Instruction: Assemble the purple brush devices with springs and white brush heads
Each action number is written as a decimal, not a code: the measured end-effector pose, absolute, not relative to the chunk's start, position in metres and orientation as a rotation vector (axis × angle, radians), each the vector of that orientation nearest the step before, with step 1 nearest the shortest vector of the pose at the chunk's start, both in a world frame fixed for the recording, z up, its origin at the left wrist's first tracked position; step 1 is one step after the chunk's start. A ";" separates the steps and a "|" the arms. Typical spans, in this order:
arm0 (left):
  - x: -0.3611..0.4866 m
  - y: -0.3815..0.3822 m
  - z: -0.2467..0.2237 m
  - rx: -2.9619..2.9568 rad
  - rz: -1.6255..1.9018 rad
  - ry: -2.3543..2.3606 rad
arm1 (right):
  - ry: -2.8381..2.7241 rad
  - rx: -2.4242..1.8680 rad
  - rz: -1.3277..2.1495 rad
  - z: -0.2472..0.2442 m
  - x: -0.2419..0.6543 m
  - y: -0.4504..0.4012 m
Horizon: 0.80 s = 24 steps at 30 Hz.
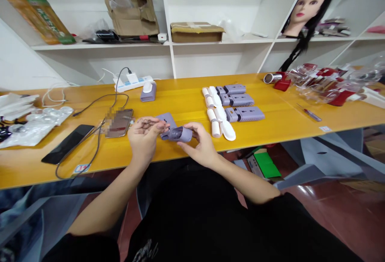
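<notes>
Being held up just above the yellow wooden table (pixel 183 89), a lilac plastic casing (pixel 179 134) sits between both hands, close to the body, likely so that it can be seen well. The right hand (pixel 201 144) is partly closed, and the casing is pinched from the side by its fingers and thumb. The left hand (pixel 144 140) is curled and half open, with the palm turned up, and its fingertips (pixel 161 125) are brought close to the end of the casing. A small dark bit may be held there, but it is too small to tell. A flat lilac piece (pixel 166 121) lies just behind the casing, by the left fingers. Three lilac units (pixel 239 101) are lined up in a neat row, with white rollers (pixel 212 114) and white paddles (pixel 228 131) set beside them, likely so that each kind is kept apart. A phone with a blurred back (pixel 119 123) is laid near the left hand, with a cable (pixel 116 89) running past it
</notes>
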State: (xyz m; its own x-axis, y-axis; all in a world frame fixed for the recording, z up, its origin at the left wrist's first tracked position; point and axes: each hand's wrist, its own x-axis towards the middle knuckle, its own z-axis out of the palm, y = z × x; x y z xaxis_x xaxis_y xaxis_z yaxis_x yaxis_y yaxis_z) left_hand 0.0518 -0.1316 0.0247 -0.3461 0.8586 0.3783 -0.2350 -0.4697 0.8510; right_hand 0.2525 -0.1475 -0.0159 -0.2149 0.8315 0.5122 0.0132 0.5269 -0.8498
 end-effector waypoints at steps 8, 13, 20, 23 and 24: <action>0.041 -0.118 0.026 1.054 1.857 0.837 | -1.674 -0.796 0.805 0.039 0.314 -0.137; 0.037 -0.108 0.012 0.956 1.765 0.836 | -1.562 -1.130 0.693 0.054 0.423 -0.133; 0.041 -0.110 0.007 0.972 1.602 0.854 | -1.444 -1.627 0.666 0.010 0.484 -0.126; 0.042 -0.111 0.005 0.978 1.577 0.866 | -1.479 -1.711 0.595 0.005 0.478 -0.122; 0.042 -0.111 0.005 0.985 1.573 0.871 | -1.496 -1.727 0.572 0.005 0.476 -0.121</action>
